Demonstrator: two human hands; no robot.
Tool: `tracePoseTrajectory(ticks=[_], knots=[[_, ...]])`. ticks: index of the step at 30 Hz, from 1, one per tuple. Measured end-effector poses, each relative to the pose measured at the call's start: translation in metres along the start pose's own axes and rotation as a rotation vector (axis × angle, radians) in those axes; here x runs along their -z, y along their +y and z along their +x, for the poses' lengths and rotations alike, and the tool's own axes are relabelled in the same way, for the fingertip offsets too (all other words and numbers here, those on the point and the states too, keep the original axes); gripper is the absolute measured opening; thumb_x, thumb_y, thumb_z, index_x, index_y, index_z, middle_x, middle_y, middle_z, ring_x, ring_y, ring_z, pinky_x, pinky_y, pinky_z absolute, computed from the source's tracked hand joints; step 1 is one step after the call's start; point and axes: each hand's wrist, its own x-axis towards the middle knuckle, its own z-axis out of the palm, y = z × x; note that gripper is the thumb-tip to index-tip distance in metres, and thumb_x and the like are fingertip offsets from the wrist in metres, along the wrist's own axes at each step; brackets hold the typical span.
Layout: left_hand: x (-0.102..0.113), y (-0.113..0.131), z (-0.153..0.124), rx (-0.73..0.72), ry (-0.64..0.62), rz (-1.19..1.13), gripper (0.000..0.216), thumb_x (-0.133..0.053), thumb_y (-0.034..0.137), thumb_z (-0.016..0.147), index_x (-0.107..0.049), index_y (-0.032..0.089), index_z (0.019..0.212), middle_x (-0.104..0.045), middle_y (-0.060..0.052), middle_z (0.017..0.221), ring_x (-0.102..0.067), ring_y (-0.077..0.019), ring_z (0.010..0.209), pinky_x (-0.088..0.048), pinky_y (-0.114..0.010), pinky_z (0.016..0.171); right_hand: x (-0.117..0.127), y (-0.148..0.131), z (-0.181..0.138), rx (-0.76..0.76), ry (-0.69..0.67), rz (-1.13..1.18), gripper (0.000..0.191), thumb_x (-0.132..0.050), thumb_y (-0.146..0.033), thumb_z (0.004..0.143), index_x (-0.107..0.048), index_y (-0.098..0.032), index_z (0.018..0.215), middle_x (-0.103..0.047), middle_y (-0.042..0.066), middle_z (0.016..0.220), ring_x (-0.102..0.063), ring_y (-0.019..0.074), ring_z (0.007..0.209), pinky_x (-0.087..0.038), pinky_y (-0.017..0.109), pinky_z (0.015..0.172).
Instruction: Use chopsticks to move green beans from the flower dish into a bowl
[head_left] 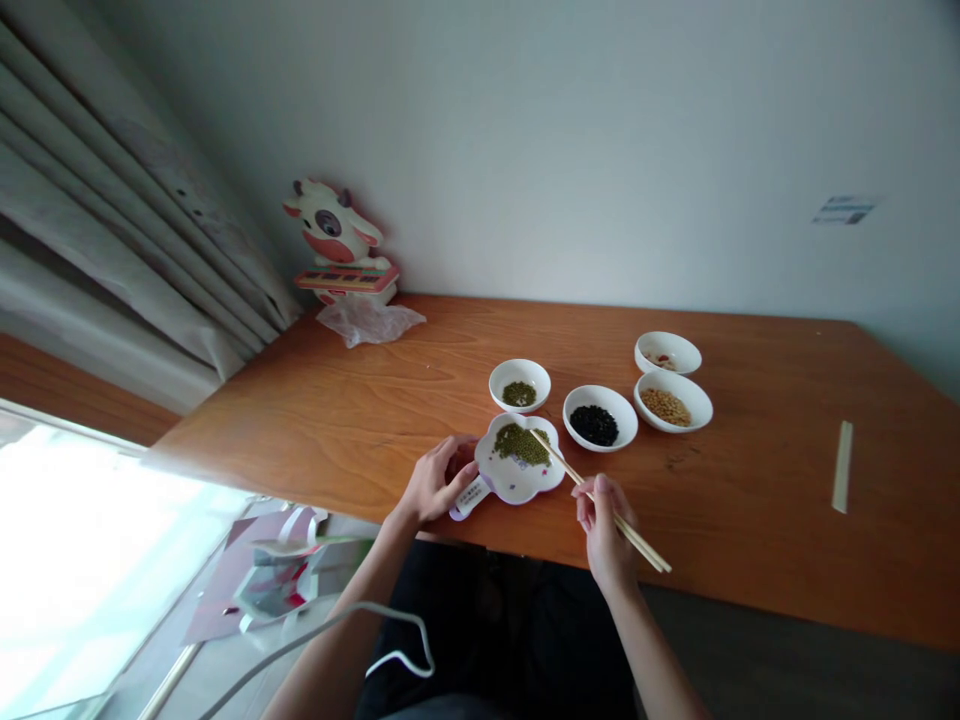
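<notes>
My left hand (436,484) is closed on the handle end of a white flower-shaped dish (517,478) that holds a pile of green mung beans (521,443). My right hand (606,525) grips a pair of wooden chopsticks (600,497) whose tips reach into the beans in that dish. Just behind stands a small white bowl of green beans (519,384). To its right are a bowl of black beans (599,417), a bowl of yellow soybeans (673,400) and a bowl with a few reddish bits (667,352).
The wooden table (750,480) runs along a white wall. A cow-shaped toy (339,244) and a crumpled clear plastic bag (367,321) sit at its back left corner. A paper chopstick sleeve (842,466) lies at the right. Curtains hang at left; a bag (262,575) lies on the floor.
</notes>
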Motion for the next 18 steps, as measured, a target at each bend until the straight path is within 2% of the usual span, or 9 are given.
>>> tracePoseTrajectory(ticks=[7, 12, 18], knots=[[0.001, -0.001, -0.008, 0.008, -0.012, -0.018, 0.055, -0.053, 0.056, 0.103, -0.061, 0.02, 0.144, -0.074, -0.007, 0.103, -0.066, -0.0212, 0.079, -0.05, -0.032, 0.075, -0.006, -0.014, -0.001, -0.036, -0.055, -0.04, 0.037, -0.067, -0.038, 0.102, -0.065, -0.019, 0.134, -0.067, 0.011, 0.135, -0.07, 0.025, 0.113, -0.062, 0.047, 0.095], [0.003, -0.003, -0.009, -0.02, -0.028, -0.048, 0.059, -0.052, 0.057, 0.103, -0.055, 0.02, 0.149, -0.073, -0.008, 0.107, -0.067, -0.0233, 0.085, -0.051, -0.035, 0.081, -0.003, -0.012, 0.004, -0.038, -0.029, -0.042, 0.037, -0.067, -0.037, 0.102, -0.065, -0.019, 0.135, -0.067, 0.011, 0.136, -0.07, 0.0252, 0.114, -0.061, 0.047, 0.096], [0.002, -0.008, -0.006, -0.05, 0.001, -0.08, 0.055, -0.052, 0.056, 0.103, -0.057, 0.023, 0.147, -0.071, -0.01, 0.119, -0.068, -0.0245, 0.092, -0.053, -0.038, 0.086, 0.0, -0.009, 0.011, 0.015, 0.02, -0.021, 0.038, -0.068, -0.037, 0.102, -0.064, -0.019, 0.135, -0.067, 0.012, 0.137, -0.07, 0.0255, 0.115, -0.061, 0.048, 0.096]])
